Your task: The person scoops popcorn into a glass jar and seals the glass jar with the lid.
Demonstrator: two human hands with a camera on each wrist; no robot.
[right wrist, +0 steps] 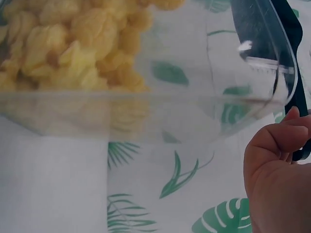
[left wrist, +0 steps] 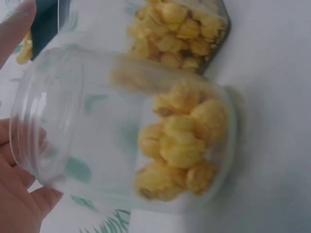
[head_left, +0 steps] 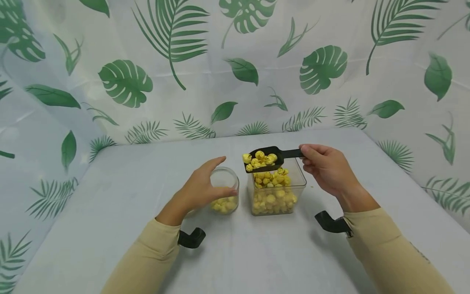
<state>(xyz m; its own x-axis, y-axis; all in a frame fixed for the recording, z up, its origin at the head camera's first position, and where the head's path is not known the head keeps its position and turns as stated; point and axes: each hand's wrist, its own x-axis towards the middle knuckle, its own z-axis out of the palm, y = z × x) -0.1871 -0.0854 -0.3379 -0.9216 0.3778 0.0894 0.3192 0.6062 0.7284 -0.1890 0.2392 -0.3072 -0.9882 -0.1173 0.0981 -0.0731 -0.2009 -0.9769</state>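
My left hand (head_left: 203, 185) is closest to me. Its fingers curl around the small round jar (head_left: 225, 190) on the table (head_left: 110, 212), which has a few yellow puffs at the bottom. Just to the right stands the square tub (head_left: 278, 192) full of puffs. A bit farther, my right hand (head_left: 324, 167) pinches the handle of the black scoop (head_left: 269, 158). The scoop points left, flat and loaded, above the tub. The jar's open mouth lies left of the scoop and lower.

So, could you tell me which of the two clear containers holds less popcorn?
The round jar under the left hand: only its bottom is covered, while the square container is heaped.
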